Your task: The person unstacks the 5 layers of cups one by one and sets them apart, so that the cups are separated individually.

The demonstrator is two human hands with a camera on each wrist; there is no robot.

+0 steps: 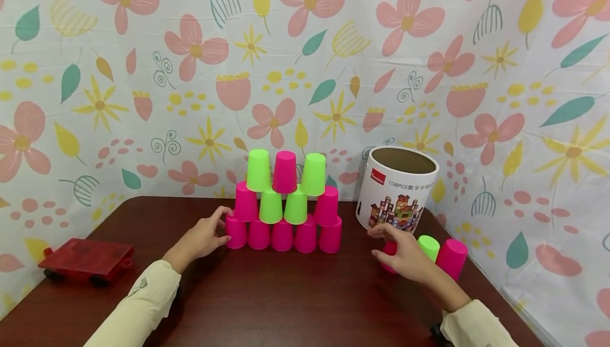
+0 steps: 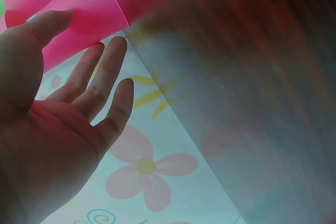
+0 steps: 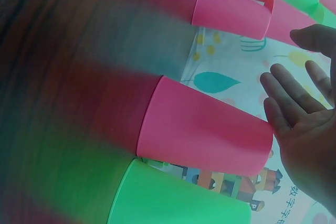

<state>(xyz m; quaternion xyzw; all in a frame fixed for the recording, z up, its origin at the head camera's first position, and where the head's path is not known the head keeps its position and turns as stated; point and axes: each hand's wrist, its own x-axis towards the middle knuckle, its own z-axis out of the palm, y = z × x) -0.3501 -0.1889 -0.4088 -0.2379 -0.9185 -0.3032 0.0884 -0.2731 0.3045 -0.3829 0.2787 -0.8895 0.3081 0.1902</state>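
Upside-down plastic cups stand stacked in rows in the middle of the table. Several pink cups form the bottom row, pink and green cups make the middle one, and a pink cup (image 1: 285,172) sits between two green ones on top. My left hand (image 1: 202,234) is at the left end of the stack, its thumb against the bottom-left pink cup (image 1: 236,233); the fingers are loosely spread. Over on the right, my right hand (image 1: 402,254) hovers by a loose pink cup (image 3: 205,129), partly hiding it in the head view. Its fingers are relaxed and grip nothing.
A green cup (image 1: 429,247) and another pink cup (image 1: 451,258) stand beside my right hand. Behind them is a white cardboard bucket (image 1: 397,188) with printed blocks. A red wheeled toy cart (image 1: 88,258) lies at the left. Patterned cloth hangs behind the table (image 1: 286,304).
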